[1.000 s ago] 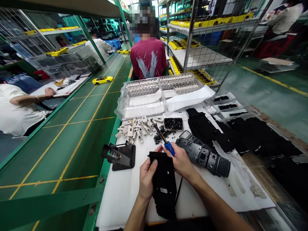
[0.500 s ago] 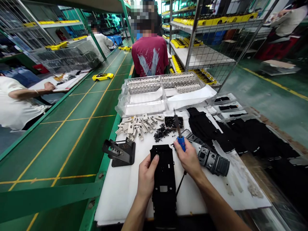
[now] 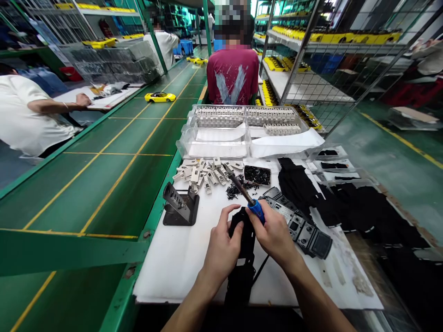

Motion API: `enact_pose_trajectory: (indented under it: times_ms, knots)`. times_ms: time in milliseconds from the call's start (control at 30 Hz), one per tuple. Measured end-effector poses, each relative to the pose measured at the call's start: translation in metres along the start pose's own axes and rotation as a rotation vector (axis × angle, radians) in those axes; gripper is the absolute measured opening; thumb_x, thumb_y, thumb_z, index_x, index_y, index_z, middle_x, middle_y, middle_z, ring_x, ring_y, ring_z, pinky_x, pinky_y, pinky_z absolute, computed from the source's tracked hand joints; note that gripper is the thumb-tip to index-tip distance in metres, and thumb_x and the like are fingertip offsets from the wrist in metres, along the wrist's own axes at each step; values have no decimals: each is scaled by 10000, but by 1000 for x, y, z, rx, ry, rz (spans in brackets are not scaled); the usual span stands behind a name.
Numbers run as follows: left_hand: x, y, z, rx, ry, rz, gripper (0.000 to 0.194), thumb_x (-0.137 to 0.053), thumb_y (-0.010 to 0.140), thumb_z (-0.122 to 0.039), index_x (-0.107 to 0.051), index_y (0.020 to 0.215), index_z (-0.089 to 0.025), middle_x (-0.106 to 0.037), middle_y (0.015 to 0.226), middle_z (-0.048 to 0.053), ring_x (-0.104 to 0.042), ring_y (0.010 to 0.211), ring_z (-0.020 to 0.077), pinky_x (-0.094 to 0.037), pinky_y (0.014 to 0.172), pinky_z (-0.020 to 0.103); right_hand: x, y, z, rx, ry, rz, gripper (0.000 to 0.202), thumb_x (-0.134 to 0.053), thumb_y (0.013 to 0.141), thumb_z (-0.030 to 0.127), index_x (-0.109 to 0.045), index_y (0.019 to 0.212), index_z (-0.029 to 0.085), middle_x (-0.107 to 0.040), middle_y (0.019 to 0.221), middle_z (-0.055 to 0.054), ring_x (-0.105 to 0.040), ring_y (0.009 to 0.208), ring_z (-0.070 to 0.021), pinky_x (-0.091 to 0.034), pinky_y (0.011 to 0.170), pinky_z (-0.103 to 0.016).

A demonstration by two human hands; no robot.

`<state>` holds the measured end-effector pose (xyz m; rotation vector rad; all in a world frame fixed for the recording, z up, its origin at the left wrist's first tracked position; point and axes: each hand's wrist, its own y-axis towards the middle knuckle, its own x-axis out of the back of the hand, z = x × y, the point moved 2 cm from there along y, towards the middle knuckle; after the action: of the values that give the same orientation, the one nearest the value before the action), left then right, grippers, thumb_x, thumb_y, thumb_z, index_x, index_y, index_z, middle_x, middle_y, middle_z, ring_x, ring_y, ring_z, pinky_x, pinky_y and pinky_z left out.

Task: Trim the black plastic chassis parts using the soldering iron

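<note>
My left hand (image 3: 223, 242) is closed around the upper part of a long black plastic plate (image 3: 240, 281), with thumb and fingers near its far end. In my right hand (image 3: 277, 233) is a soldering iron (image 3: 256, 210) with a blue handle, its metal shaft pointing up and left over the white parts. The fingertips of my right hand are close to the plate's far corner; whether they touch it I cannot tell. A black cord (image 3: 260, 269) runs down beside the plate. Right of my right hand lies a grey-black moulded plastic piece (image 3: 299, 228).
A black metal iron stand (image 3: 180, 205) is at left. Loose white parts (image 3: 199, 173), small black pieces (image 3: 238, 188) and a filled box (image 3: 257, 175) lie ahead, before clear trays (image 3: 218, 149). Black sheets (image 3: 301, 184) are at right. A green conveyor (image 3: 114, 170) carries a yellow toy car (image 3: 159, 97).
My left hand has shifted to the plate's far end, and the plate has tilted. The soldering iron has swung from near upright to leaning left. The view has turned slightly left.
</note>
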<state>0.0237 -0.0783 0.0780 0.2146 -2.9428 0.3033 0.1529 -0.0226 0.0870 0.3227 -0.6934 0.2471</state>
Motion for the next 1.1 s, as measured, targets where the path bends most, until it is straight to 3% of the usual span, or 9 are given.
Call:
enact_pose_trajectory:
  times_ms: [233, 433, 700, 1100]
  knots:
    - [4, -3, -3, -68, 70, -37, 277, -485, 934, -331, -527, 1194, -246, -470, 594, -67, -344, 455, 82, -245, 432, 198, -7, -5, 6, 152, -180, -151, 90, -437, 951, 238, -504, 905, 200, -552, 770, -26, -550, 666, -176, -383, 590, -269]
    - [2, -7, 0, -56, -6, -12, 306, -504, 923, -369, -520, 1190, -219, -414, 543, -80, -303, 445, 81, -205, 416, 199, -9, -9, 7, 128, -177, -289, 63, -466, 942, 248, -493, 983, 209, -551, 955, -78, -576, 867, -209, -470, 674, -294]
    - [1, -4, -2, -9, 18, -22, 357, -562, 879, -465, -546, 1130, -212, -374, 497, -96, -257, 435, 73, -182, 397, 182, -12, -11, 4, 127, -201, -294, 58, -489, 914, 214, -490, 970, 202, -547, 953, -75, -571, 871, -203, -478, 681, -291]
    - [-1, -2, -6, -64, -9, -69, 287, -528, 902, -429, -601, 1060, -200, -366, 471, -88, -239, 413, 76, -147, 402, 206, -9, -10, 6, 104, -207, -310, 67, -479, 928, 250, -492, 973, 202, -544, 924, -72, -570, 815, -202, -466, 650, -293]
